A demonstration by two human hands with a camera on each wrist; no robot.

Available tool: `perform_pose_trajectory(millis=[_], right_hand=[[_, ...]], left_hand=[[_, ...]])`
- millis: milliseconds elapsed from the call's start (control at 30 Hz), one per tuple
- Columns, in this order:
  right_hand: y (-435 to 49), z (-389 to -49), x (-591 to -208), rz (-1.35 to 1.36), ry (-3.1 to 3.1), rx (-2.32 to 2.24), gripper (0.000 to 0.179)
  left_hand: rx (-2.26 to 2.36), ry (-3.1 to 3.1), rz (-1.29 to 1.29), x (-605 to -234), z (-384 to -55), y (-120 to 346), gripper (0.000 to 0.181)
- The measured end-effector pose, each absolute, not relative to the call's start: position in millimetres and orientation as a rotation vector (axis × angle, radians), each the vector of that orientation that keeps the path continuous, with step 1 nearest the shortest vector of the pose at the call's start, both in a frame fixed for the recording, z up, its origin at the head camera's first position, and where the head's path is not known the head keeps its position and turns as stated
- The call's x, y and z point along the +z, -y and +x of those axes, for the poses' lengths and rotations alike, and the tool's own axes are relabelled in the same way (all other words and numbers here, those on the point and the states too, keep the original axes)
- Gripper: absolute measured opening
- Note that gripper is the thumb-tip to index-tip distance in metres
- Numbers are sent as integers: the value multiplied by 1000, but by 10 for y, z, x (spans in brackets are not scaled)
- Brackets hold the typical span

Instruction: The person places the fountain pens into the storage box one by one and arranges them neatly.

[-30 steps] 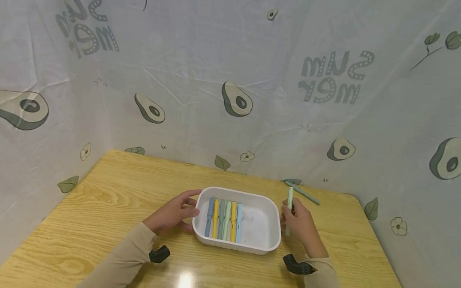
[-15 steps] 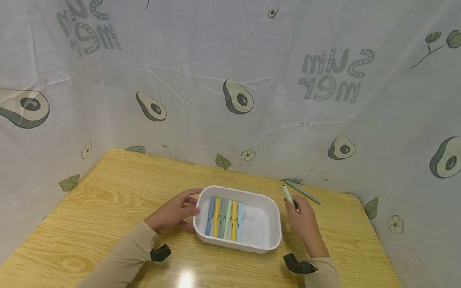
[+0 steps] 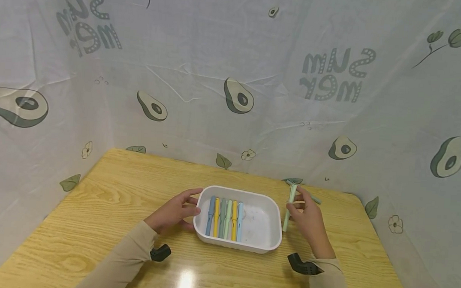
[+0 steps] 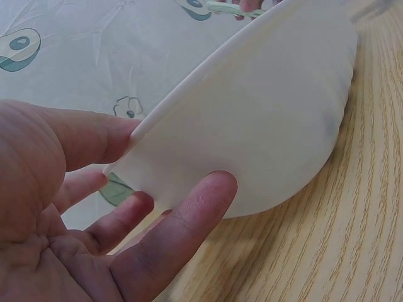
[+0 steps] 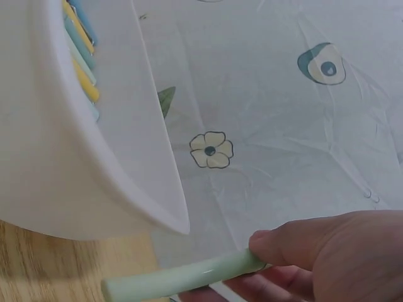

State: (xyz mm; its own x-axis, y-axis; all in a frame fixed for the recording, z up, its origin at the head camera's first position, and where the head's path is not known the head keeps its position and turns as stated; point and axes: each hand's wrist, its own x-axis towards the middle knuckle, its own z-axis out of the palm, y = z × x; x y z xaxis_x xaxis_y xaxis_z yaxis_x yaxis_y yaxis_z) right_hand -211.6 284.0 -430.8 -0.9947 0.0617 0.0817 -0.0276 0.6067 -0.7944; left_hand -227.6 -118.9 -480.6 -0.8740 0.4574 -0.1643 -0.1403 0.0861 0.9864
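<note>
Between the thumb and fingers of my right hand [image 3: 308,218] is a pale green pen [image 3: 292,195], held just outside the tray's right end. It slants slightly, its upper end tipped right in the head view. The white tray [image 3: 258,249] stands on the table, with several capped pens [image 3: 228,219] side by side in its left half: blue, yellow, grey-green, pale green, yellow and light blue. At the opposite end my left hand [image 3: 173,214] spreads its fingers against the tray's outer wall [image 4: 252,126], one fingertip right at the rim.
A dark green pen [image 3: 314,199] lies behind my right hand near the table's back edge, partly covered by that hand. A pale curtain [image 3: 188,39] printed with avocados hangs around the wooden table [image 3: 76,223].
My right hand has turned the pale green pen from tilting left to leaning slightly right, and its fingers have shifted along it. My left hand and the tray stay put.
</note>
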Motion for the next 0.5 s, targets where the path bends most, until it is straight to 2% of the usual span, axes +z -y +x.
perform_pose_trajectory(millis=[133,500], right_hand=[[-2827,-2102,-4268,12,2680,1306,76],[-2806,-2021,-4164,23,2530,1196,74]], left_hand=[[1840,-1937,303,-4809,-2274,1187,69],[1850,-1925,302,-4784,-2261,1178,69]])
